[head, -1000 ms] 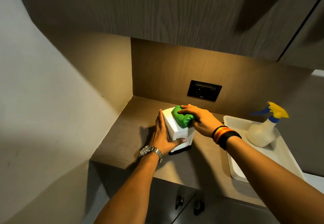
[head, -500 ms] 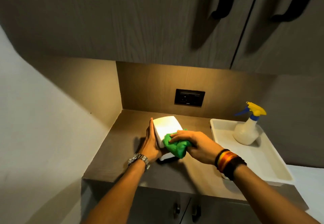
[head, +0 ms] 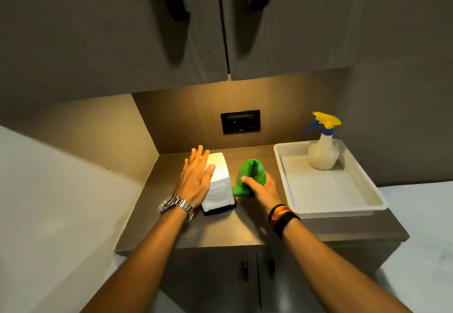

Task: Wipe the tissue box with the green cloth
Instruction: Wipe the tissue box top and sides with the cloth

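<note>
— Tissue box [head: 219, 185] where?
— Standing upright on the tabletop [head: 220, 229], toward the back left corner, white on a dark base.
— Left hand [head: 195, 181]?
— Spread flat, fingers straight, lying against the box's left side; metal watch [head: 175, 206] on the wrist.
— And right of the box?
— Green cloth [head: 250, 173], bunched, just beside the box, gripped in the right hand [head: 263, 190], fingers curled around it; dark and orange bands [head: 282, 216] at the wrist.
— Farther right?
— White tray [head: 326, 211], holding a spray bottle [head: 321, 151] with yellow trigger.

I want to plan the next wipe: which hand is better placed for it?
Right. The right hand holds the cloth beside the box. The left hand lies open against the box's other side, steadying it.
</note>
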